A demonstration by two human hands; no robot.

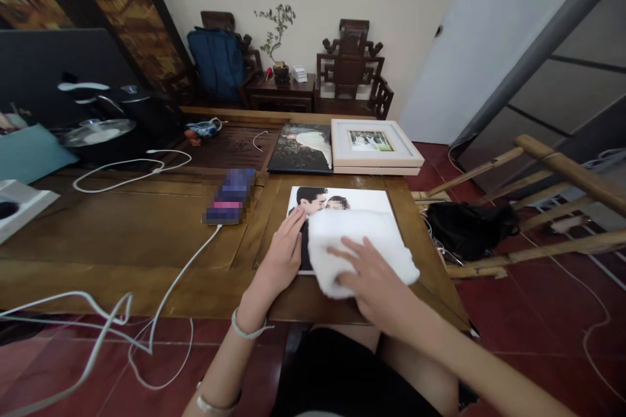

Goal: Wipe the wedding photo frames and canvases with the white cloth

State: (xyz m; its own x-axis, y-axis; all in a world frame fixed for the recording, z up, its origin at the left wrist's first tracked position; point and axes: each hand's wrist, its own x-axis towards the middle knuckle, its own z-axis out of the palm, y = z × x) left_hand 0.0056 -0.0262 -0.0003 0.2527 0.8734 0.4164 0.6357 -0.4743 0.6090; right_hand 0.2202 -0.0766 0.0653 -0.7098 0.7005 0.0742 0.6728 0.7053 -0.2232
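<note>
A printed photo panel [362, 198] showing two people lies on the wooden table in front of me. Its lower right part is hidden under a fluffy white cloth [364, 225]. My left hand [285, 251] rests along the panel's left edge, fingers stretched out and holding nothing. On top of the cloth is my right hand [366, 277], pressing down with its fingers partly bent into the fabric. Whether the cloth is folded in layers I cannot tell.
Behind the panel lie a dark photo album [300, 150] and a pale picture frame [411, 155]. A phone [229, 197] on a white cable [188, 267] is to the left. A glass-lidded pot [100, 133] stands farther left. A bamboo rack [493, 179] stands right of the table.
</note>
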